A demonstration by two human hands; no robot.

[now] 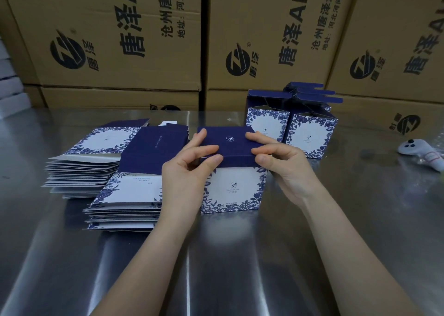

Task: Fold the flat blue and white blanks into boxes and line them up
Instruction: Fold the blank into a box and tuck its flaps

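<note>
A folded blue and white box stands upright in the middle of the steel table, its dark blue lid down on top. My left hand grips the lid's left front corner with thumb and fingers. My right hand pinches the lid's right front corner. Two stacks of flat blanks lie to the left: a near stack and a far stack. Finished boxes with open top flaps stand in a group behind and to the right.
Big brown cartons with black print wall off the back of the table. A white handheld controller lies at the right edge. White items sit stacked at the far left.
</note>
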